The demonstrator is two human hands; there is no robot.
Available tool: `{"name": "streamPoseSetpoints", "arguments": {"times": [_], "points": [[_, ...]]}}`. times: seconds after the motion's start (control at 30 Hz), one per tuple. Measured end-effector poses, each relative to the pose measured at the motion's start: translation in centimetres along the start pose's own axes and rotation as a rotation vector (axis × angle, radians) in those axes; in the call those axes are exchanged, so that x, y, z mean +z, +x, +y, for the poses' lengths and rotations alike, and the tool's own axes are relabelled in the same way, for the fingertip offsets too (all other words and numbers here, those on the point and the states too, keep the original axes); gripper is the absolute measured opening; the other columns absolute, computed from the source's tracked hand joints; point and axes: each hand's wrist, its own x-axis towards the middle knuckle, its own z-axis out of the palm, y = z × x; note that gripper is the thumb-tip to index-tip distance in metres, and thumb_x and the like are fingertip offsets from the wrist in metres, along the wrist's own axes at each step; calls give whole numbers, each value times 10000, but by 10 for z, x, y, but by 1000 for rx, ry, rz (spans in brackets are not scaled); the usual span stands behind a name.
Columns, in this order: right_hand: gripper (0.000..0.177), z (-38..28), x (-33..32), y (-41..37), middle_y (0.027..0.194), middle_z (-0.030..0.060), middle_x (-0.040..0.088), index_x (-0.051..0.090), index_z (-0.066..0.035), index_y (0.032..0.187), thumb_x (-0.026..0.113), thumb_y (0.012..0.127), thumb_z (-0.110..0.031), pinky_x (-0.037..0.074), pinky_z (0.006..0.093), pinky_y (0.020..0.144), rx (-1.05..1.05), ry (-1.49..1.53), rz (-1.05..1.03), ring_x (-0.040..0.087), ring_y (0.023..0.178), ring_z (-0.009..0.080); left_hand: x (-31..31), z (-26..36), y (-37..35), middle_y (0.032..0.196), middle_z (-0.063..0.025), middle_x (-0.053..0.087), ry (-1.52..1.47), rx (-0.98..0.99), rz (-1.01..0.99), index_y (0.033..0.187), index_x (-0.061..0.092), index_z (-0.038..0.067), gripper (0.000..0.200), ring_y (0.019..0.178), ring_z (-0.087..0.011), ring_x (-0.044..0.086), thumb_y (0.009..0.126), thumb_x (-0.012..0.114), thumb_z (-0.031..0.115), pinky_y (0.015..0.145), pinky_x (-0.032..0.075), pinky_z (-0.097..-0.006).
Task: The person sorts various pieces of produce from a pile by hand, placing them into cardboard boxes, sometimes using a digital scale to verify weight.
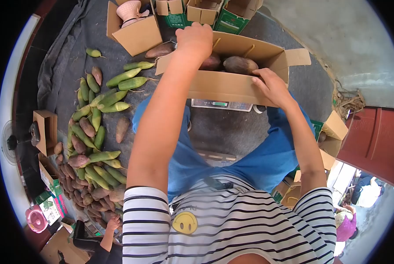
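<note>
An open cardboard box (232,86) sits across a digital scale (222,104) in front of my knees. Inside it lie dark reddish roots, one of them a large oval root (240,65). My left hand (195,38) is bent over the box's left end, its fingers curled; what they hold is hidden. With thumb outside and fingers over the rim, my right hand (271,87) grips the near wall close to the large root. A reddish root (160,50) lies on the floor left of the box.
Green radishes (113,97) and a heap of reddish roots (80,189) cover the floor at left. Cartons (137,37) stand beyond the box, others (331,136) at right. A co-worker's hand (113,223) is at lower left; another person (346,224) is at lower right.
</note>
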Motion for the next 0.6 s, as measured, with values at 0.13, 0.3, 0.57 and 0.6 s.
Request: {"name": "streamPoseSetpoints", "arguments": {"times": [0.13,0.3,0.57,0.6], "points": [[343,-11,-16,2,1064,152,601,600,-41,1089,495,943,-333,455,423,872,-17,-100,-115,570,1026,330,-3,4,-1,1122,-162,592,18,7,-25,1120,556,53,373,1021,-329,615,836,658,272,846,467,-474],[324,-21,-36,11,1008,159,608,611,-52,1054,495,943,-333,470,439,831,-46,-182,-238,588,970,334,3,13,-1,1095,-138,615,47,33,-8,1107,581,69,355,1017,-307,627,810,675,239,833,469,-468],[259,-29,-34,11,923,155,618,631,-64,1009,566,893,-286,494,434,759,-84,-205,-69,610,887,345,11,11,-3,1071,-138,625,39,64,10,1089,586,67,369,997,-326,631,792,698,257,819,490,-468],[238,-46,-40,5,899,150,620,639,-63,984,594,874,-269,498,427,741,-92,-140,10,613,865,342,8,9,-3,1070,-140,624,28,65,-6,1086,588,67,367,998,-329,629,791,699,256,825,487,-470]]}}
